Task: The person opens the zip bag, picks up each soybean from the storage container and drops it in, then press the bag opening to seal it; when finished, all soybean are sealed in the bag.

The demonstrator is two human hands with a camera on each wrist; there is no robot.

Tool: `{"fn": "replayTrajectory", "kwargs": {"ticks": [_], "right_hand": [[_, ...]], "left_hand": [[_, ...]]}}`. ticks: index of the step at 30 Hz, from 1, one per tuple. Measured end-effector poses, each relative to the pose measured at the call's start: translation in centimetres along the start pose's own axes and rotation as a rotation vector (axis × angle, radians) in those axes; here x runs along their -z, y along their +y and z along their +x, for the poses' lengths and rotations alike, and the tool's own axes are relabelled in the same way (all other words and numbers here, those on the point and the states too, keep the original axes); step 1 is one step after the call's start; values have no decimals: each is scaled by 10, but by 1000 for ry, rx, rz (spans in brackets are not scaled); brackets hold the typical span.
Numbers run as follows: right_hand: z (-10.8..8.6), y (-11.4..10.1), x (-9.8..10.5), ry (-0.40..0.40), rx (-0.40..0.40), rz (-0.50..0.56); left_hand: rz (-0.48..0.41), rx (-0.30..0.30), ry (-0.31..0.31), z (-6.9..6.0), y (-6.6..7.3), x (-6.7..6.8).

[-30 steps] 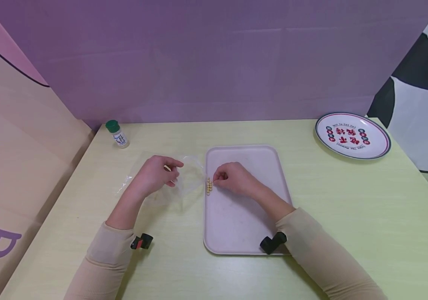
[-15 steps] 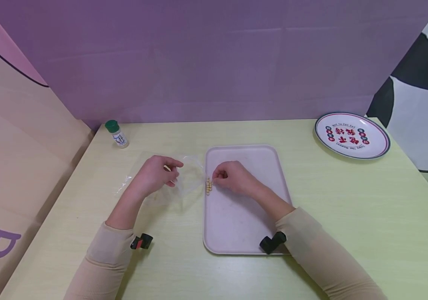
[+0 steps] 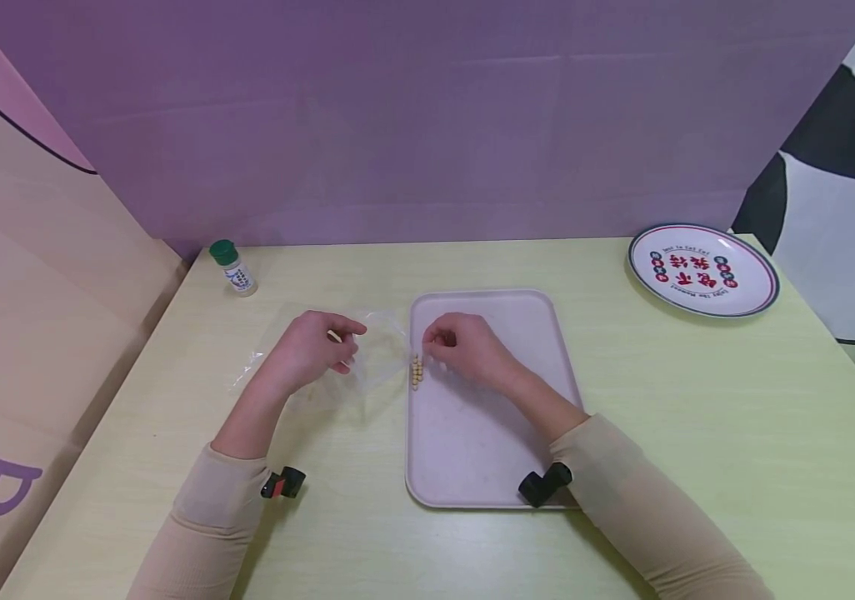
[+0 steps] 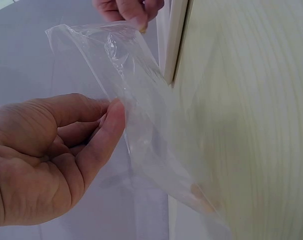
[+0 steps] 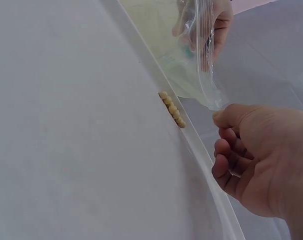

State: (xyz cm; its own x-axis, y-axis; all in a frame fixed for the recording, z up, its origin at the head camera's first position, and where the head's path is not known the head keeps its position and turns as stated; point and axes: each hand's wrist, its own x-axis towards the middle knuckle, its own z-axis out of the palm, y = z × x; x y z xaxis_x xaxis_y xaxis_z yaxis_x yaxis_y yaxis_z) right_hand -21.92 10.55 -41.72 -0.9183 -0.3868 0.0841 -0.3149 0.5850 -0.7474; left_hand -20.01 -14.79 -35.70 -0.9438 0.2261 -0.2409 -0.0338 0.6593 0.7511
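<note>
A clear plastic bag [image 4: 141, 100] hangs from my left hand [image 3: 311, 350], whose thumb and finger pinch its rim in the left wrist view [image 4: 56, 155]. Small round yellow beans [image 3: 417, 372] lie in a short cluster along the left edge of the pale tray [image 3: 480, 467]; the right wrist view shows them too [image 5: 171, 109]. Just above and right of them, my right hand [image 3: 468, 346] has thumb and finger together near the bag's corner, a bit of yellow bean [image 4: 143, 31] showing at the tips. Its fingers mostly hide that bean.
A small jar with a green lid [image 3: 234, 268] stands at the back left of the table. An oval plate with red writing [image 3: 705, 302] lies at the back right. Behind the table hangs a purple cloth [image 3: 427, 125].
My right hand has risen slightly from beside the beans, toward the back of the tray. The left hand and the bag have barely moved.
</note>
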Motion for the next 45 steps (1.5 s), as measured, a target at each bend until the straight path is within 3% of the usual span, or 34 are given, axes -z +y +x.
{"fn": "replayTrajectory", "kwargs": {"ticks": [7,16,35,45], "right_hand": [[-1,-3,1,76,35,61],[-2,-6,2,71,52,126],[-2,-9,0,-51,88,158],[-3,-10,0,-77,57,153]], "left_hand": [[-12,-7,3,0,0,0],[1,-8,3,-1,0,-1],[20,-9,-2,-1,1,-2],[19,-18,-2,-1,2,-3]]}}
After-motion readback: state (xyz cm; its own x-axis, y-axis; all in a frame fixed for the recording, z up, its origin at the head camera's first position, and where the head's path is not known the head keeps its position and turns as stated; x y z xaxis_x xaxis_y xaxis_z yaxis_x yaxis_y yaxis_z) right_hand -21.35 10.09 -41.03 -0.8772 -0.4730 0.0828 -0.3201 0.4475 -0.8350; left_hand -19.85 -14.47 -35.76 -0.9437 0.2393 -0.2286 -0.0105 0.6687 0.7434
